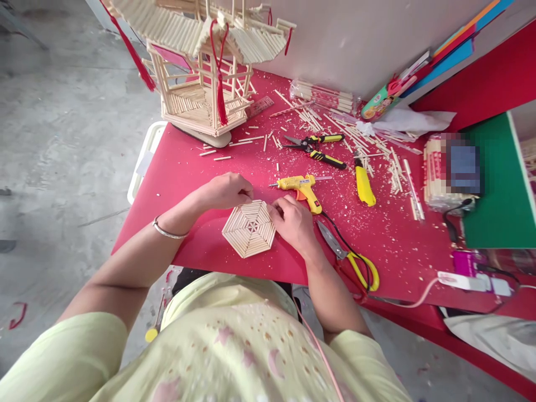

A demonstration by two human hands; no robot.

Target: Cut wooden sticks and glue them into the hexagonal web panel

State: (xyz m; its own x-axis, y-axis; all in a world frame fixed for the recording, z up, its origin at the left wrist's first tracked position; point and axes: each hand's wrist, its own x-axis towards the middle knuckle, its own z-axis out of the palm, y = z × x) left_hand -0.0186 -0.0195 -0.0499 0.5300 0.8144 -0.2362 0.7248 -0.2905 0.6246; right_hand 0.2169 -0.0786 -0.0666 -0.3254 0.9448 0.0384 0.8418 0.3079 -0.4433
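A flat hexagonal panel of wooden sticks (249, 237), laid in concentric rings, rests near the front edge of the red table. My left hand (226, 191), with a bangle on its wrist, has its fingers curled and pinched at the panel's upper left edge. At the upper right edge, my right hand (293, 222) is closed, thumb and fingertips against the sticks. The fingertips of both hands are partly hidden. Just beyond my right hand lies a yellow hot glue gun (299, 185), its nozzle pointing left.
A stick-built pavilion (205, 106) with red tassels stands at the back left. Pruning shears (314, 149), a yellow utility knife (364, 181) and scissors (349, 254) lie around the glue gun. Loose sticks (355, 134) and crumbs litter the red table (180, 167). A cord runs beside the scissors.
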